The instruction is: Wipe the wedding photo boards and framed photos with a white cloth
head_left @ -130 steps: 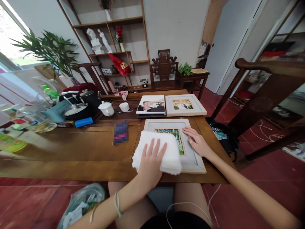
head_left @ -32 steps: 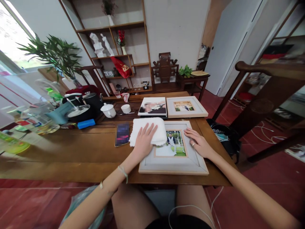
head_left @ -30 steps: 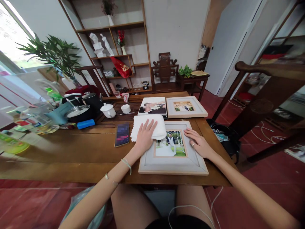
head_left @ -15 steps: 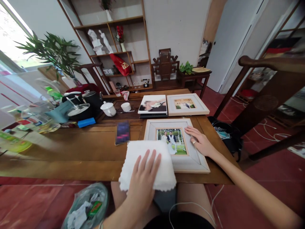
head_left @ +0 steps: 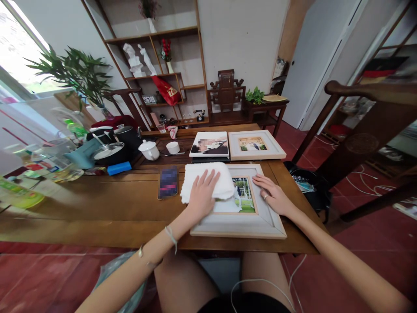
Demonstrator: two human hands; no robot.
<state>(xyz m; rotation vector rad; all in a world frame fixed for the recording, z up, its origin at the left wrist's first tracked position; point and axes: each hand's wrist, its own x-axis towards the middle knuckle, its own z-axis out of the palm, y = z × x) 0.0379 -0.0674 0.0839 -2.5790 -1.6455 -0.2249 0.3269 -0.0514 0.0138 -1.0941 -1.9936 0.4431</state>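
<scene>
A large picture frame point(head_left: 260, 221) with a pale grey mount lies flat on the near right part of the wooden table point(head_left: 97, 204). My left hand point(head_left: 202, 193) lies flat, fingers spread, on a folded white cloth point(head_left: 198, 176) that covers the frame's upper left corner and part of the photo. My right hand point(head_left: 273, 195) rests open on the frame's right border, a ring on one finger.
A phone point(head_left: 168, 182) lies left of the cloth. Behind are a photo album point(head_left: 209, 144) and a smaller framed photo point(head_left: 256, 144). Teapot point(head_left: 149, 150), cup point(head_left: 172, 147), pots and clutter fill the table's left. A wooden chair point(head_left: 365, 130) stands at right.
My left hand slid the cloth from the frame's near left corner and table edge back up to the upper left of the frame. My right hand stayed on the right border.
</scene>
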